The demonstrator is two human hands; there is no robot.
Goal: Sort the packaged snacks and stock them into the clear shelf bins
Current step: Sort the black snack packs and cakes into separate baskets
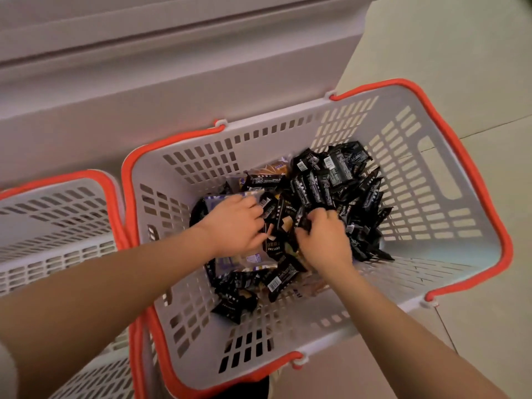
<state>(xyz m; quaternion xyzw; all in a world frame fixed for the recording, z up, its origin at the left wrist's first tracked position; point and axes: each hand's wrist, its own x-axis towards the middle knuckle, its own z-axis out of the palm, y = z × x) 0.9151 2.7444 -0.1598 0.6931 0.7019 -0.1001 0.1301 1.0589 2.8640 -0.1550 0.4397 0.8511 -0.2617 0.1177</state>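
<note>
A white slotted basket [449,174] with an orange rim stands on the floor and holds a pile of black snack packets [336,180], plus a few purple-and-clear packets [221,198] and tan bread-like packs [273,169]. Both my hands are down inside it. My left hand [236,226] lies on the pile's left side, fingers curled onto black packets and a purple pack. My right hand [325,240] is closed around black packets in the middle. No clear shelf bin shows.
A second white basket [57,214] with an orange rim stands touching the first on the left. A pale shelf base [172,82] runs along the far side. Light floor tiles [460,53] lie to the right.
</note>
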